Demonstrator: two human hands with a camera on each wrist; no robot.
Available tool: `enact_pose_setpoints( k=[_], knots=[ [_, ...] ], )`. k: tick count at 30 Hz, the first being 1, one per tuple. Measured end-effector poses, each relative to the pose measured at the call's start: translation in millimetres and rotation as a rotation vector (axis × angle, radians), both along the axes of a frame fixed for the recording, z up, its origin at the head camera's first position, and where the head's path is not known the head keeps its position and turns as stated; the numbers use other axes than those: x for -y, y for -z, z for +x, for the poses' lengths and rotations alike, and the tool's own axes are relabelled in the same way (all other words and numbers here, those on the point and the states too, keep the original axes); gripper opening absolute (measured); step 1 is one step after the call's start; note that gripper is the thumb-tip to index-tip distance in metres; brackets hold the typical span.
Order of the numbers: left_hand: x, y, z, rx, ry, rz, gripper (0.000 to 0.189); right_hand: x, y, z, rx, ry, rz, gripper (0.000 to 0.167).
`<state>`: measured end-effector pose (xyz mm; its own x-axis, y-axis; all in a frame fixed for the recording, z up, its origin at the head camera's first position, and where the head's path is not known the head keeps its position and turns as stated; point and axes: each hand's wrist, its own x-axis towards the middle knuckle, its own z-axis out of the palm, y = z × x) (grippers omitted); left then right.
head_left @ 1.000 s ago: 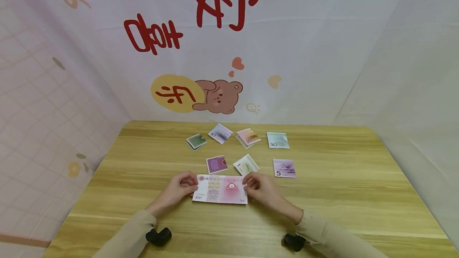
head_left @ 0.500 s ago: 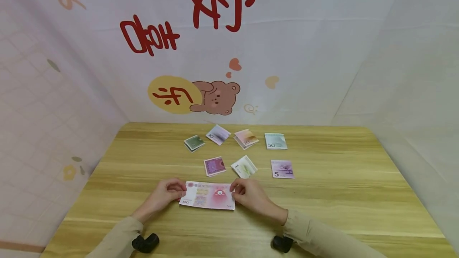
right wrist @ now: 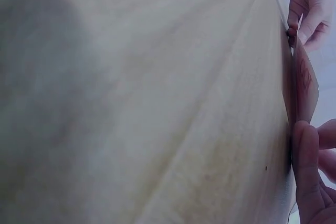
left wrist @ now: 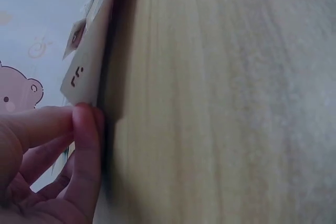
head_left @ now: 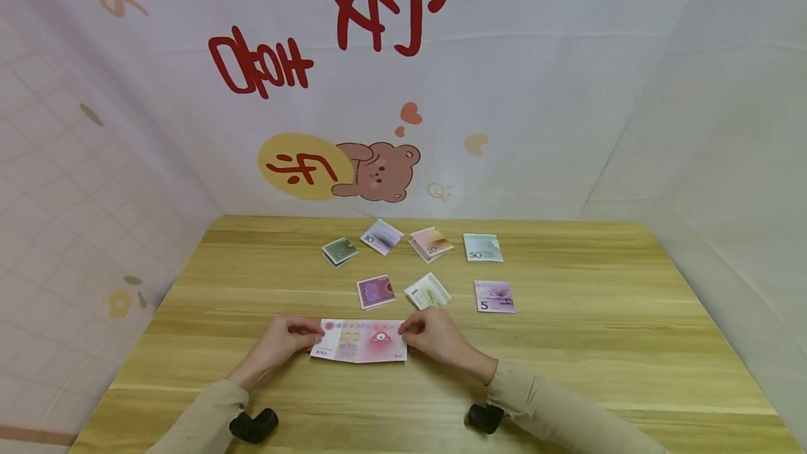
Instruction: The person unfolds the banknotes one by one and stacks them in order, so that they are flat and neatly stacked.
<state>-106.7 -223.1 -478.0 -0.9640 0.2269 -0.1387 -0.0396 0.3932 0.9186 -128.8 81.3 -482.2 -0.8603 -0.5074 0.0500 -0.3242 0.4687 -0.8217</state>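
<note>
A pink 100 banknote [head_left: 359,340] is spread out lengthwise just above the table, with a slight crease across its middle. My left hand [head_left: 285,343] pinches its left end between thumb and fingers; the right hand [head_left: 438,337] pinches the right end. In the left wrist view the banknote [left wrist: 89,56] runs away from the left thumb and fingertips, close over the wood. The right wrist view shows the same banknote [right wrist: 305,85] edge-on, with the right hand [right wrist: 312,166] at its near end and the left hand [right wrist: 310,11] at its far end.
Beyond the hands lie folded banknotes: a purple one [head_left: 376,291], a 1 [head_left: 427,291] and a 5 [head_left: 494,296]. Farther back are a green one [head_left: 340,251], a 10 [head_left: 382,237], a 20 [head_left: 431,243] and a 50 [head_left: 483,248]. A printed cloth [head_left: 529,104] hangs behind the wooden table [head_left: 586,342].
Both hands have shifted left in the head view with the 100 banknote still held between them. The whole scene has slid slightly left too. The folded banknotes keep their places on the table.
</note>
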Motion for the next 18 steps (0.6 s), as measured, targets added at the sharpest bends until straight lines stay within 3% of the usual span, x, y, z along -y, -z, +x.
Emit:
enact_pose_setpoints(
  k=[8,18],
  knots=[
    [-1.8,-4.1,-2.2,0.014,0.032,-0.032,0.011,-0.5,-1.0,-1.2,0.038,0.004,0.005,0.01],
    [-2.7,-5.1,-3.1,0.039,0.025,-0.031,0.01,-1.8,-0.3,-1.8,0.045,0.008,-0.002,0.009]
  ],
)
